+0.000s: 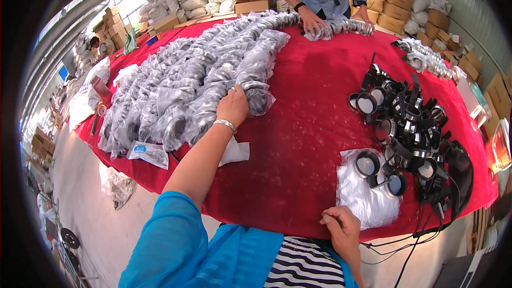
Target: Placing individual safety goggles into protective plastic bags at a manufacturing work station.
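Note:
Long rows of goggles in clear plastic bags (176, 82) cover the left half of a red-covered table (298, 128). My left hand (233, 108) reaches out to the near right end of these rows, its fingers closed against a bagged pair of goggles (257, 98); the fingertips are partly hidden. By the table's front edge, my right hand (343, 229) has its fingers curled in, with nothing visible in them. Just beyond it lies a stack of clear plastic bags (362, 200), with a loose pair of black goggles with round lenses (380, 173) on top.
To the right is a heap of black goggles (413, 128) with straps hanging over the edge. Across the table, another person's hands (313, 21) handle a row of bagged goggles (341, 25). More bagged goggles (426, 58) lie far right. Cartons (397, 0) stand behind.

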Demonstrator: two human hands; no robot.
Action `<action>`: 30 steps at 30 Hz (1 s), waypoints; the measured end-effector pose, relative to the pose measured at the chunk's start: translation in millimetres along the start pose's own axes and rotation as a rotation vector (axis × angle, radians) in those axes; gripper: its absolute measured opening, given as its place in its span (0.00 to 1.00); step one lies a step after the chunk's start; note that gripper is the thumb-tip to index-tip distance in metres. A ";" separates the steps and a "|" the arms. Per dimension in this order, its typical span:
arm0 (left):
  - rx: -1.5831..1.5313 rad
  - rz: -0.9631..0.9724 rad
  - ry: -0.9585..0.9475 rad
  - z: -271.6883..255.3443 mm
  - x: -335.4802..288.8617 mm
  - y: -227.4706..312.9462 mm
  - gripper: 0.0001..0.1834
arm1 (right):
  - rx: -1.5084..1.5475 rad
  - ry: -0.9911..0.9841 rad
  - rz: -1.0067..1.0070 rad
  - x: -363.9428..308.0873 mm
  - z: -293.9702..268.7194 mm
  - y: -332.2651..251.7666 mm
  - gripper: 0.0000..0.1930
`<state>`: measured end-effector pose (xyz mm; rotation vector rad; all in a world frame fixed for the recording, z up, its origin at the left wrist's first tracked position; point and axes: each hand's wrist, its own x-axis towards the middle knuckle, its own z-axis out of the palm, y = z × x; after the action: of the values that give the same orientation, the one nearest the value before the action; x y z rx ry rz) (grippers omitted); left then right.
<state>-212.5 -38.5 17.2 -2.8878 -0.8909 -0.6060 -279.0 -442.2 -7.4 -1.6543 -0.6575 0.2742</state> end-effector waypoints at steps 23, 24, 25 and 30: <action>-0.062 0.087 -0.117 21.6 95.7 -3.9 0.16 | 0.278 0.044 0.246 0.6 -1.7 -1.9 0.04; -0.063 0.095 -0.114 26.5 101.2 -4.5 0.16 | 0.280 0.045 0.257 0.5 -2.2 -1.0 0.04; -0.064 0.102 -0.110 31.5 107.2 -5.2 0.16 | 0.282 0.045 0.267 0.3 -2.6 -0.3 0.04; -0.069 0.100 -0.101 47.0 135.6 -4.6 0.17 | 0.247 0.009 0.178 1.4 -6.8 -2.4 0.05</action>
<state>-96.1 45.0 25.8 -3.0274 -0.7455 -0.4960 -274.9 -446.8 -3.5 -1.4765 -0.4499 0.4579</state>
